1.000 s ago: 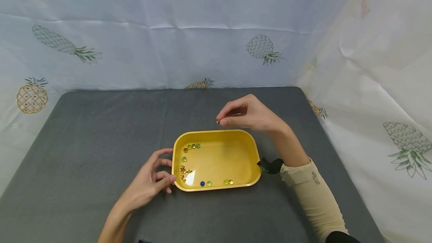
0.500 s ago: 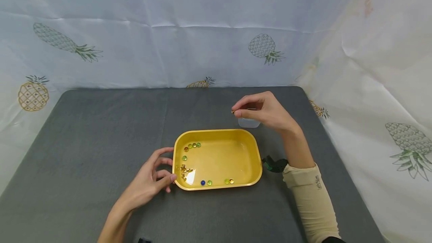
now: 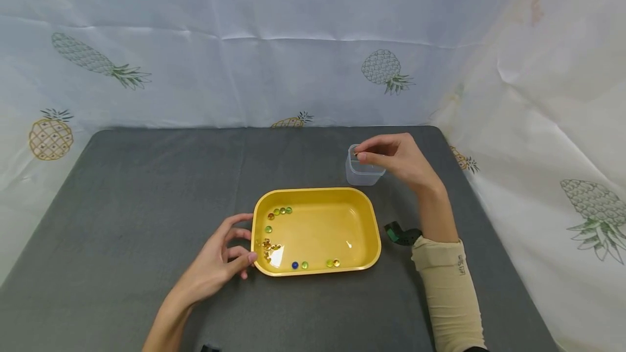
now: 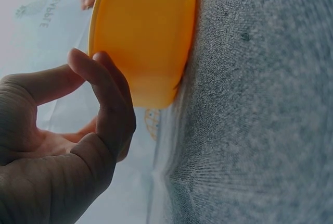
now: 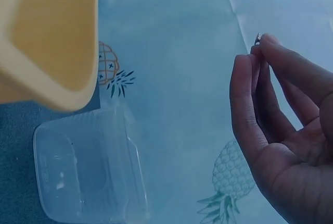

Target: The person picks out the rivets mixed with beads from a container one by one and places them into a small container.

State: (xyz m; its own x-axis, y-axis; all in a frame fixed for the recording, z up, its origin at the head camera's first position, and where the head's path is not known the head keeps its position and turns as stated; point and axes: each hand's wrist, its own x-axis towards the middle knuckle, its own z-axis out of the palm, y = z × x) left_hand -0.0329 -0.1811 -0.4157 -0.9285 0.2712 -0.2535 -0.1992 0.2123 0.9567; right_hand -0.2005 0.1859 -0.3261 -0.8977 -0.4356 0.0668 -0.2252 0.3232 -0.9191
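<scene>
The left hand [image 3: 211,266] holds the left end of a yellow tray [image 3: 313,189], thumb and fingertips right at the rim. Inside the tray lie several glass marbles, among them a blue marble [image 3: 295,265] and a green marble [image 3: 268,229]. Small gold pieces [image 3: 267,244] cluster by its left wall. Past the tray's far right corner, the right hand [image 3: 402,161] pinches a small shiny gold piece [image 5: 257,39] between thumb and fingertips. That pinch is over the mouth of a clear plastic tub [image 3: 363,179], which the hand partly covers in the head view.
A grey cloth [image 3: 156,205] covers the table. White curtains [image 3: 293,80] printed with pineapples hang behind it and at the right. A black and green strap-like part [image 3: 402,234] sticks out by the right wrist, near the tray's right end.
The right hand has moved right from behind the tray to over the tub, keeping the gold piece pinched. The tub has come into view from behind the hand. The left hand has stayed.
</scene>
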